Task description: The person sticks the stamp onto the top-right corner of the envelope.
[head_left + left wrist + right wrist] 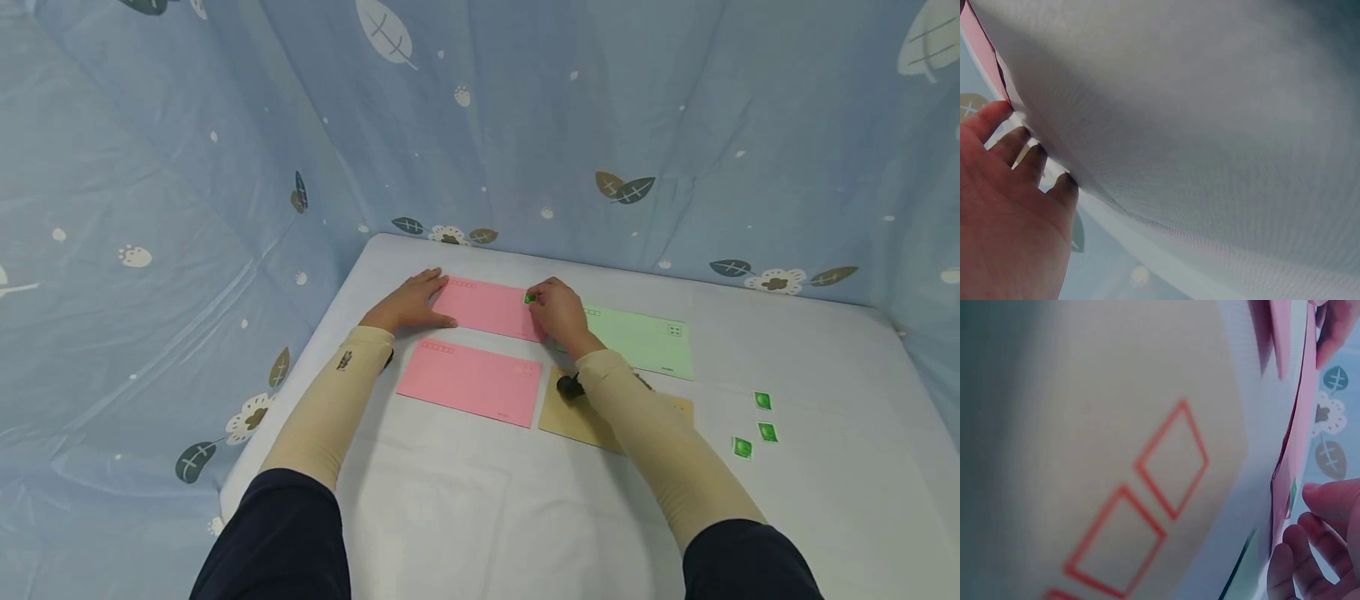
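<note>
Stamp point(529, 298) partly behind right grip point(558, 310), tan envelope point(579, 423) partly behind sleeve point(656, 437)

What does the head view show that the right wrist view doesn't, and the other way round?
Only the head view shows the three loose stamps lying to the right, and the small square printed on the green envelope.

Only the right wrist view shows the red boxes printed on the tan envelope.

Both show the right hand at another green stamp, the left hand at the far pink envelope, the near pink envelope, parts of the tan and green envelopes, and the blue curtain.
</note>
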The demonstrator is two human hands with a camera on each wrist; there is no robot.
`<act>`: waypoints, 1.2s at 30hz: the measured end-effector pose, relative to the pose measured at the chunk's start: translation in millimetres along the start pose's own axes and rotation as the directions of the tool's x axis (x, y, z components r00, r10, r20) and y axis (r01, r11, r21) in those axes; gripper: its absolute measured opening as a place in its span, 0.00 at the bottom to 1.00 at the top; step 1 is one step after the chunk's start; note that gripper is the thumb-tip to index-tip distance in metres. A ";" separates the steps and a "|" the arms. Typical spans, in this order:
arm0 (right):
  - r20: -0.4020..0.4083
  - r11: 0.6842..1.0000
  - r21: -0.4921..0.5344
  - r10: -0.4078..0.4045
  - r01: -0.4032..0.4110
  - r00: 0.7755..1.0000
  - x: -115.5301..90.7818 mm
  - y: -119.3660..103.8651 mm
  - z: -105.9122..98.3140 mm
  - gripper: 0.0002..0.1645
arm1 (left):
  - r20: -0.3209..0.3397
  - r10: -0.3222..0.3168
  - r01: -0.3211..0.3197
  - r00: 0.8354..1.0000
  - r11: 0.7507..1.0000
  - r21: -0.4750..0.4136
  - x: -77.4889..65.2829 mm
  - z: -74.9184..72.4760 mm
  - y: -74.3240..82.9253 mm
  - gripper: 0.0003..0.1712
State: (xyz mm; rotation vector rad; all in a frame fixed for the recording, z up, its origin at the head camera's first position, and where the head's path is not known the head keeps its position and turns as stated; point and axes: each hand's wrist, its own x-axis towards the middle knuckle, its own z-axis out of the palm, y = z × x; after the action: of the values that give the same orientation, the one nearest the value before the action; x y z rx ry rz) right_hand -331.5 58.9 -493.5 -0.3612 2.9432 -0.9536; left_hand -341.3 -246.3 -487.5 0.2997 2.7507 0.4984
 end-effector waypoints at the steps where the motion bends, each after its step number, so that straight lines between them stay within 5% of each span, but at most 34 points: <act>1: 0.005 1.000 -0.006 -0.008 0.008 1.000 -0.6 -0.8 0.0 0.15 | -0.002 0.002 -0.002 1.000 1.000 -0.001 -0.6 -0.4 0.0 0.64; 10: 0.053 0.992 -0.106 -0.057 0.063 0.997 -5.0 -2.2 0.8 0.16 | 0.010 0.022 -0.022 1.000 1.000 -0.003 -0.8 -0.4 -0.3 0.64; 36: 0.043 0.991 -0.111 -0.071 0.075 0.997 -3.1 2.3 2.1 0.16 | 0.001 0.021 -0.021 1.000 1.000 0.000 2.3 0.3 -1.1 0.64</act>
State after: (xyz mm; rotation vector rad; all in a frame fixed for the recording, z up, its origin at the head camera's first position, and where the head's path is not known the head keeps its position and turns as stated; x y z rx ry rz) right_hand -328.7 60.3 -496.7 -0.4888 2.9741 -0.7795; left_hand -343.5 -246.7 -488.9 0.3286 2.7492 0.5041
